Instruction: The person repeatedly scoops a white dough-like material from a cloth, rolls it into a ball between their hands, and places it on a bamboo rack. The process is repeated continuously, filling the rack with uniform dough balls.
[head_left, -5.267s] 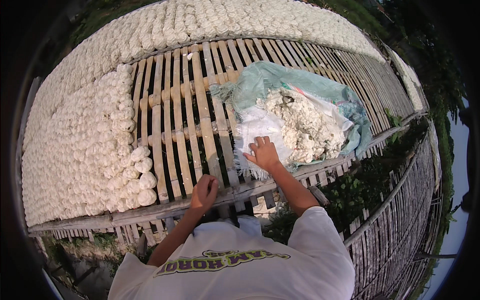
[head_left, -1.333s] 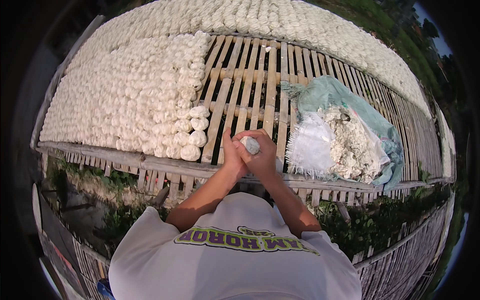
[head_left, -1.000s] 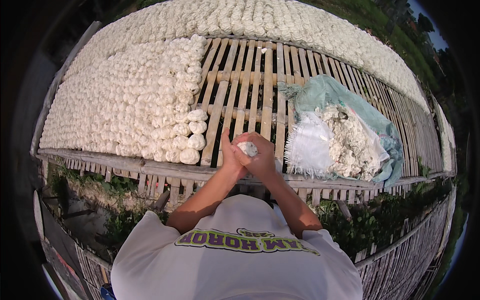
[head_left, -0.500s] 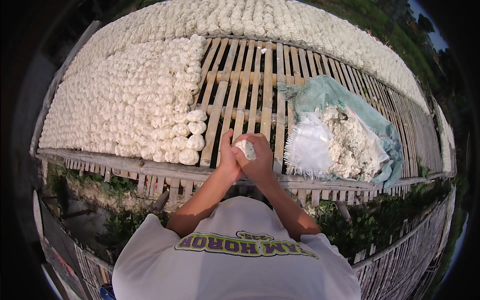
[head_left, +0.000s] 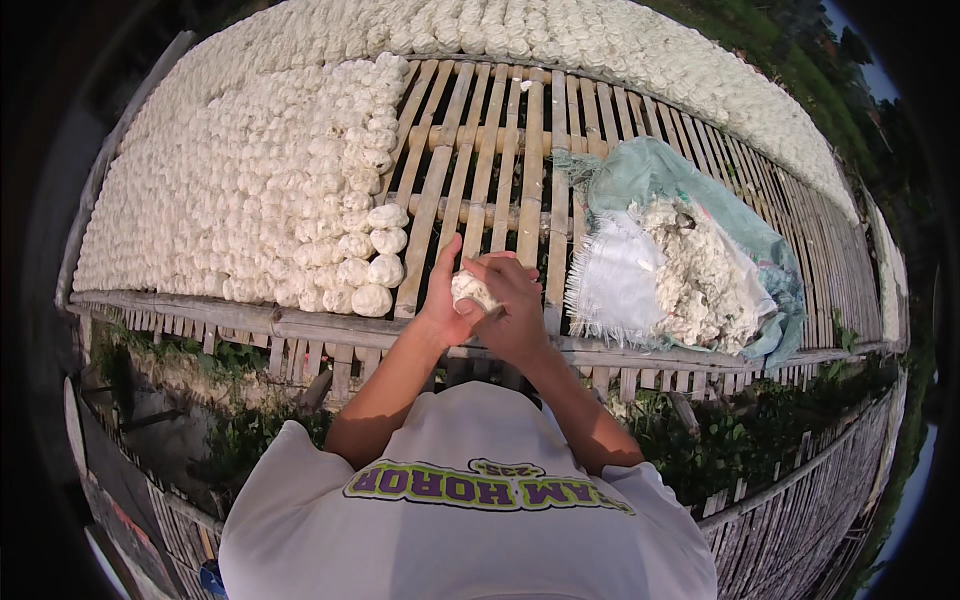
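Observation:
Between my cupped hands is a rounded lump of white, doughy-looking material (head_left: 470,289). My left hand (head_left: 441,303) supports it from the left, palm against it and thumb pointing up. My right hand (head_left: 514,308) curls its fingers over the lump from the right and covers part of it. To the left, many similar white balls (head_left: 372,300) sit in close rows on a bamboo slat rack (head_left: 533,170). On the right, a heap of loose, crumbly white material (head_left: 700,285) lies on an opened green and white woven sack (head_left: 645,170).
A wooden rail (head_left: 235,318) runs along the rack's near edge, just below my hands. More rows of white balls (head_left: 600,45) cover the far side. Gaps show between the slats. Bamboo fencing (head_left: 800,500) and green plants (head_left: 750,420) are below on the right.
My hands have turned around the lump. My right fingers have shifted, so more of the lump shows between the palms. The whole view has tilted slightly.

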